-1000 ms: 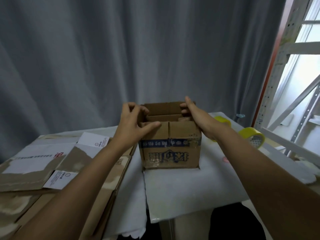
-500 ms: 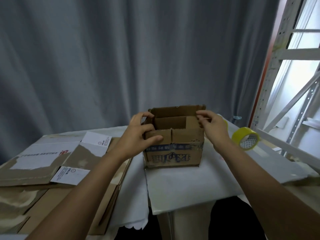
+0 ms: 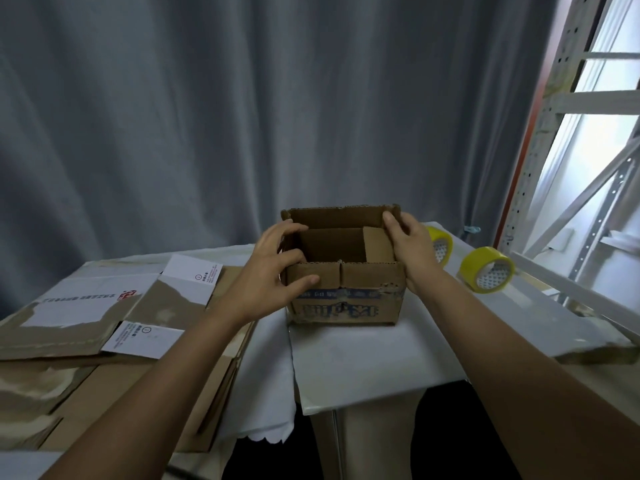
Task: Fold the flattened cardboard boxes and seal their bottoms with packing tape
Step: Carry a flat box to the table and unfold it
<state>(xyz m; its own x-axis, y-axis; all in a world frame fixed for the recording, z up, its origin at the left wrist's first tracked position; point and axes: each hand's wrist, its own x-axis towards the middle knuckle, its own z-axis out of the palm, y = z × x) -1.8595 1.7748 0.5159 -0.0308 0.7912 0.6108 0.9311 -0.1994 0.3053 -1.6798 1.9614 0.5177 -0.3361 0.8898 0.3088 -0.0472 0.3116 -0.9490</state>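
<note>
Two hands grip the small open brown cardboard box mid-table on white sheet: left hand clasps its left wall, right hand its right wall; two yellow tape rolls right

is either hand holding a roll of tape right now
No, both the left hand and the right hand grip the cardboard box, while the two yellow tape rolls sit on the table.

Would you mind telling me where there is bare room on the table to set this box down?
Free: the white sheet in front of the cardboard box, and the strip below the nearer tape roll. Crowded: the left side, under flattened cardboard; another tape roll sits behind the right hand.
</note>
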